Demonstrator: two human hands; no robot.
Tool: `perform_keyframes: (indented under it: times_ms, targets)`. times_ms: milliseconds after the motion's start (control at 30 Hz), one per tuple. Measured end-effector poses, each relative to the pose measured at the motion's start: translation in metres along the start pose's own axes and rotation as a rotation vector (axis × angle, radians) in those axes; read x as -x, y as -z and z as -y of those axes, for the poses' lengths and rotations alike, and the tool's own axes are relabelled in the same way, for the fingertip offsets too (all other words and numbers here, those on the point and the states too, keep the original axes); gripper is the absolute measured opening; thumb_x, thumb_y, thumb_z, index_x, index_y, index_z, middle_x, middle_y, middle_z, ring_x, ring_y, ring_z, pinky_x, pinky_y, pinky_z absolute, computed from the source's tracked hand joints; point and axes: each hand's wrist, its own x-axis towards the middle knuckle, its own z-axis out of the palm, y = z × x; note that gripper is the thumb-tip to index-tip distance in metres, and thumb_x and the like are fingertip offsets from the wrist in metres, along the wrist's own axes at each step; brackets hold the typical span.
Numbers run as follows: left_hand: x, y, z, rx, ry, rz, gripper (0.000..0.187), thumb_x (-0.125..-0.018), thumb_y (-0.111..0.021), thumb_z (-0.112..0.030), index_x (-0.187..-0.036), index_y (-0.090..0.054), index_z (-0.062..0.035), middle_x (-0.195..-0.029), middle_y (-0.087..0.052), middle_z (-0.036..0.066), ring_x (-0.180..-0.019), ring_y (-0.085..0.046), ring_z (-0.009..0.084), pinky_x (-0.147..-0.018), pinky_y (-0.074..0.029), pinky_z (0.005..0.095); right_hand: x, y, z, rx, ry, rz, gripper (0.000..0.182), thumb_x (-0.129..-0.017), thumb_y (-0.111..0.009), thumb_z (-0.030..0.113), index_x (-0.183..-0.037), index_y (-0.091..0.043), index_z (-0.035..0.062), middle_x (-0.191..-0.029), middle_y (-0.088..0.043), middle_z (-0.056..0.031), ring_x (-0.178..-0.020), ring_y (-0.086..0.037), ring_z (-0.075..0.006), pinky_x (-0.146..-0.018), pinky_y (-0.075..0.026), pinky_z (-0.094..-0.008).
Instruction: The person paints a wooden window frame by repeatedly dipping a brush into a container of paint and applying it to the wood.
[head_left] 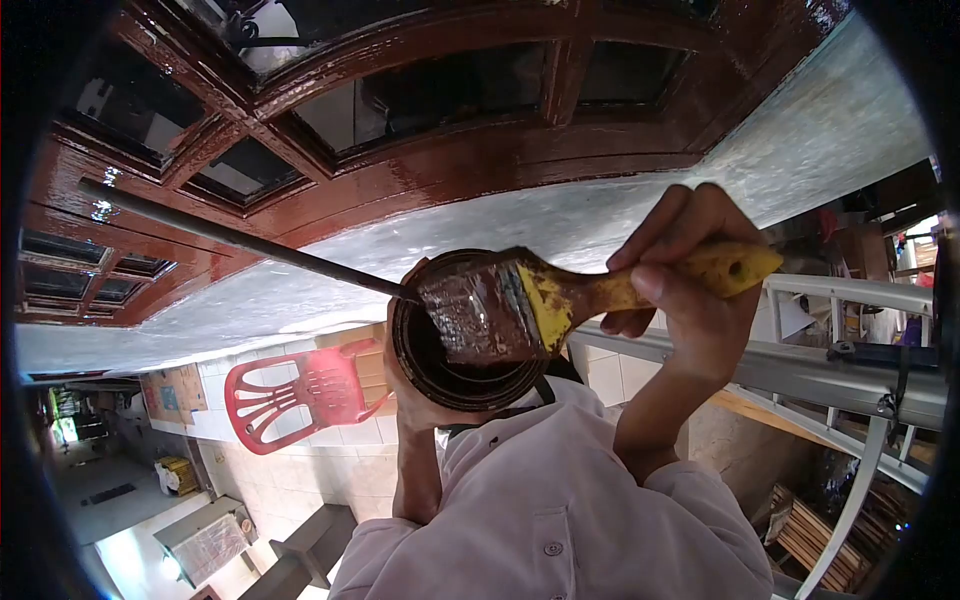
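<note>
A round paint can (470,392) with dark brown paint inside is held from its left side by my left hand (415,405), whose fingers are mostly hidden behind it. My right hand (695,275) grips the yellow, paint-stained handle of a wide paintbrush (550,305). Wet brown paint coats the bristles, which lie over the mouth of the can. A long dark rod (250,238) runs from the can's left rim up toward the upper left. Behind the can are a grey wall (560,215) and glossy red-brown window frames (420,165) with glass panes.
Below to the left, a red plastic chair (305,395) stands on white tiles. A metal ladder (850,385) crosses the right side, close to my right forearm. Slatted wood (820,535) lies at the lower right, and a grey bench-like piece (300,550) is at the lower left.
</note>
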Motion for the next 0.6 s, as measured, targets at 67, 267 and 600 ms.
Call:
perform_keyframes:
  times_ms: [67, 267, 600]
  targets:
    - [0.001, 0.000, 0.000, -0.020, -0.005, -0.002, 0.114, -0.029, -0.090, -0.028, -0.126, -0.038, 0.0018, -0.119, -0.051, 0.011, -0.109, -0.051, 0.0200, -0.094, -0.044, 0.0362, 0.007, -0.006, 0.002, 0.003, -0.066, -0.081, 0.010, -0.069, -0.060, -0.009, -0.076, -0.056, -0.0024, -0.072, -0.060, -0.0125, -0.056, -0.063, -0.0157, -0.042, -0.053, -0.0227]
    - [-0.006, -0.006, -0.010, -0.075, -0.111, -0.001, 0.109, -0.033, -0.088, -0.025, -0.125, -0.037, 0.0025, -0.117, -0.051, 0.012, -0.106, -0.053, 0.0218, -0.092, -0.045, 0.0360, 0.011, -0.017, 0.005, -0.044, -0.414, -0.442, 0.012, -0.071, -0.054, 0.011, -0.068, -0.045, 0.0041, -0.066, -0.055, -0.0097, -0.037, -0.048, -0.0111, -0.031, -0.042, -0.0202]
    - [-0.008, -0.023, -0.035, -0.212, -0.130, 0.004, 0.114, -0.039, -0.086, -0.021, -0.132, -0.025, 0.0060, -0.119, -0.048, 0.017, -0.108, -0.051, 0.0244, -0.094, -0.042, 0.0347, 0.022, -0.017, 0.013, 0.014, -0.246, -0.365, 0.007, -0.071, -0.059, 0.002, -0.071, -0.052, 0.0012, -0.064, -0.057, -0.0083, -0.049, -0.061, -0.0145, -0.037, -0.050, -0.0217]
